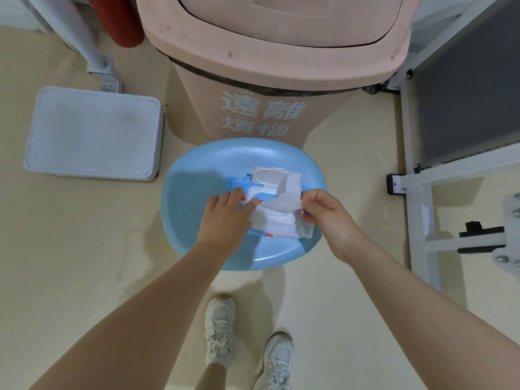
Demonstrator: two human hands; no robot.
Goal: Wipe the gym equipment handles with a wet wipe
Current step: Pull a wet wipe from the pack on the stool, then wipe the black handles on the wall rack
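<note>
A blue-and-white pack of wet wipes (277,230) lies on a round light-blue stool (197,192) in the middle of the view, its white flip lid (268,175) standing open. My left hand (225,213) rests flat on the left side of the pack, pressing it down. My right hand (323,209) pinches a white wet wipe (287,202) that is partly drawn out of the pack's opening. The wipe stretches from the opening to my fingers.
A tall pink lidded bin (281,52) with white characters stands right behind the stool. A grey flat platform (92,133) lies on the beige floor at the left. White metal gym frame (422,192) with a dark panel stands at the right. My two white shoes (244,344) are below.
</note>
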